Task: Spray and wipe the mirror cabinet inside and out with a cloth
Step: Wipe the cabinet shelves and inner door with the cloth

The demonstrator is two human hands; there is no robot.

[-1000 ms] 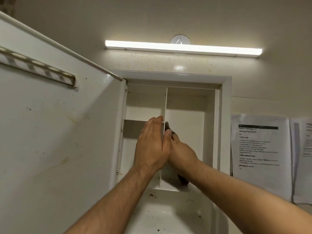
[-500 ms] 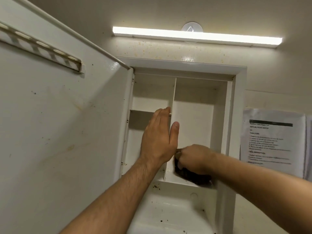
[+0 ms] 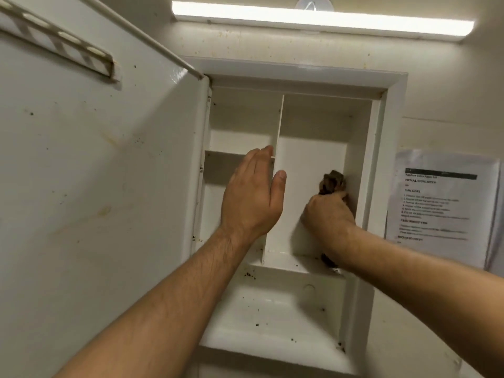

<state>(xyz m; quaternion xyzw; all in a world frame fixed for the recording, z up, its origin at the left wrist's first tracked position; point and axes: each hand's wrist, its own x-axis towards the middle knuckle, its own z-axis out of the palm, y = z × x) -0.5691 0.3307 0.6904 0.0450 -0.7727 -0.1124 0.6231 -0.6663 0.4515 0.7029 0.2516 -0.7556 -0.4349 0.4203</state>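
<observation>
The white recessed cabinet (image 3: 300, 75) stands open, its door (image 3: 95, 186) swung out to the left with yellowish stains on the inner face. A vertical divider (image 3: 278, 126) splits the upper space. My left hand (image 3: 252, 197) lies flat against the divider's front edge, fingers straight and holding nothing. In the right compartment my right hand (image 3: 327, 214) is closed around a dark brown cloth (image 3: 332, 182), pressing it against the right inner wall. A bit of the cloth also shows below my wrist. No spray bottle is in view.
Dark crumbs of dirt speckle the lower shelf (image 3: 272, 309) and the ledge above it. A lit tube light (image 3: 321, 19) runs above the cabinet. Printed sheets (image 3: 441, 203) are taped to the wall at right.
My right hand has moved the cloth from the divider side, down along the compartment floor, across to the right inner wall and upward. My left hand stays on the divider. The view has drawn closer.
</observation>
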